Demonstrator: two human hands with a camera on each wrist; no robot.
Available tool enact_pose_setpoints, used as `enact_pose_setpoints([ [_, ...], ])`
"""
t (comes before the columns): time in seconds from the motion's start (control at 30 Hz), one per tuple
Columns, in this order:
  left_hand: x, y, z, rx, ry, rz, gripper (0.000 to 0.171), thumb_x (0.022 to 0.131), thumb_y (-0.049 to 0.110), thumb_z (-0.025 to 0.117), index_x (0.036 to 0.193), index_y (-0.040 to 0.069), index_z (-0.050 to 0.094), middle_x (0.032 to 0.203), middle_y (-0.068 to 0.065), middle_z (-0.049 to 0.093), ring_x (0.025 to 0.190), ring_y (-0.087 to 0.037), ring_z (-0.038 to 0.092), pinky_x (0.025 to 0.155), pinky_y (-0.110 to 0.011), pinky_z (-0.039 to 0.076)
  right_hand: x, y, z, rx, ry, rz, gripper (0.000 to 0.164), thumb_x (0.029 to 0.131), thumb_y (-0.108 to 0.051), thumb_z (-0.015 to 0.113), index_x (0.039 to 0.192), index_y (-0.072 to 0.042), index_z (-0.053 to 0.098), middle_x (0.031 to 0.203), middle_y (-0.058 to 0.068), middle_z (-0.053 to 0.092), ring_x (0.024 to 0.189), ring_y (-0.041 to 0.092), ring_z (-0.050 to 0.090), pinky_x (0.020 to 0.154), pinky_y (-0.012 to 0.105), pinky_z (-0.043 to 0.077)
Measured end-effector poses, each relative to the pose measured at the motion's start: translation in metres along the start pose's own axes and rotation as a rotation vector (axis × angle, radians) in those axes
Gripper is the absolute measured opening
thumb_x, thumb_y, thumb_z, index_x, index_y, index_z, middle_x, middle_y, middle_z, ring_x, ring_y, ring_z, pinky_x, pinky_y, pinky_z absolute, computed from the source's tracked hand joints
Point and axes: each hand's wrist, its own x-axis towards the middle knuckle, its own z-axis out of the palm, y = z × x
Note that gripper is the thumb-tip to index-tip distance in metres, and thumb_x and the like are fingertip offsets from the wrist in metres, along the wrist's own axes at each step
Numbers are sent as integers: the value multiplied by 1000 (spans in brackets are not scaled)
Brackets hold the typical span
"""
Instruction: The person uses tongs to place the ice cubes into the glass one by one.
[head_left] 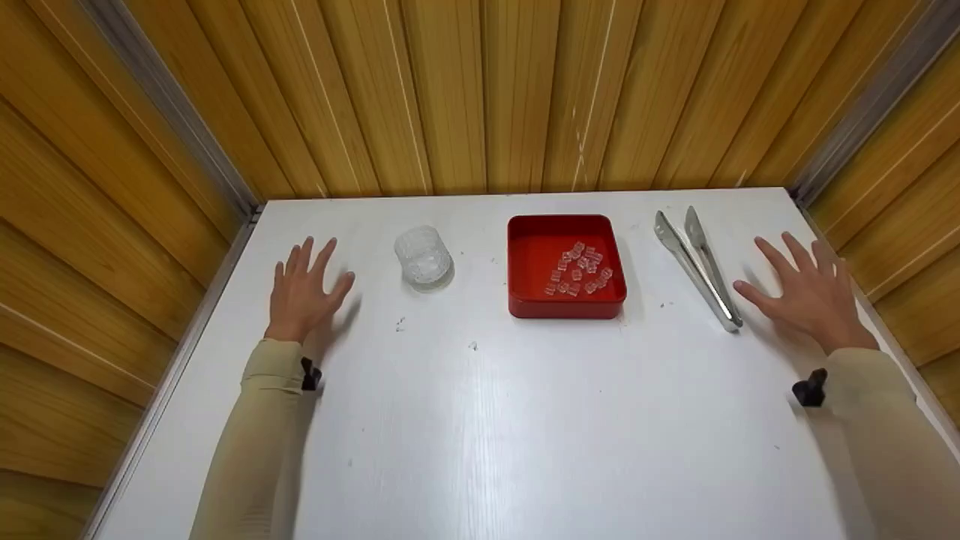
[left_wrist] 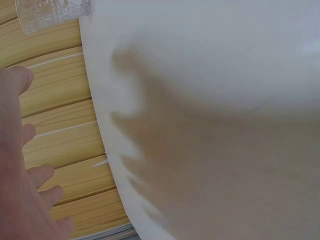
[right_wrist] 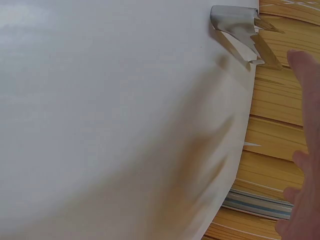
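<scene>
My left hand (head_left: 301, 294) hovers over the left of the table with fingers spread, holding nothing. To its right stands a clear textured glass (head_left: 422, 255), whose edge also shows at the top of the left wrist view (left_wrist: 52, 12). Near the middle back sits a red square tray (head_left: 566, 308) with several small clear cubes (head_left: 577, 274) in it, mostly toward its right side. Metal tongs (head_left: 701, 270) lie with their arms apart, tips toward the back wall. Just right of them my right hand (head_left: 810, 294) is spread and holds nothing; the tongs' end shows in the right wrist view (right_wrist: 235, 21).
The white table (head_left: 480, 420) ends at a yellow wood-plank wall (head_left: 517, 97) behind, with similar planks at both sides. Grey metal rails (head_left: 176, 97) run along the corners. Small dark marks (head_left: 473, 346) dot the tabletop.
</scene>
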Motion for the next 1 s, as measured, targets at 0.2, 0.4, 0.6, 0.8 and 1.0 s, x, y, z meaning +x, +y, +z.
enact_pose_setpoints([
  [0.2, 1, 4, 4, -27, -5, 8, 72, 102, 52, 52, 161, 16, 33, 165, -25, 25, 151, -47, 20, 121, -65, 14, 2, 2, 2, 58, -20, 11, 89, 97, -65, 52, 166, -23, 14, 167, 28, 10, 147, 62, 3, 112, 77, -9],
  [0.4, 6, 15, 9, -159, -57, -4, 81, 101, 54, 54, 161, 6, 28, 165, -25, 24, 152, -43, 22, 123, -59, 16, 6, 0, 1, 118, -69, 7, 95, 97, -64, 55, 166, -19, 9, 167, 30, 9, 146, 62, 5, 113, 78, -3],
  [0.6, 11, 31, 13, -320, -130, -79, 97, 96, 64, 57, 160, 0, 22, 163, -24, 28, 148, -42, 31, 119, -58, 28, 10, -2, -3, 208, -128, 14, 103, 97, -62, 58, 166, -12, 0, 167, 31, 5, 150, 56, 6, 115, 75, 2],
  [0.8, 17, 51, 24, -482, -182, -113, 99, 92, 62, 67, 158, 2, 23, 160, -25, 35, 146, -43, 35, 118, -58, 31, 17, -7, -6, 250, -185, 38, 108, 97, -64, 57, 164, -9, -6, 168, 29, 1, 150, 55, 5, 116, 72, 7],
  [1.0, 24, 67, 31, -614, -174, -123, 92, 90, 52, 75, 148, -1, 27, 163, -22, 31, 151, -36, 29, 123, -51, 24, 26, -18, -9, 266, -230, 41, 111, 95, -67, 57, 164, -11, -9, 167, 30, 1, 150, 55, 6, 116, 73, 8],
])
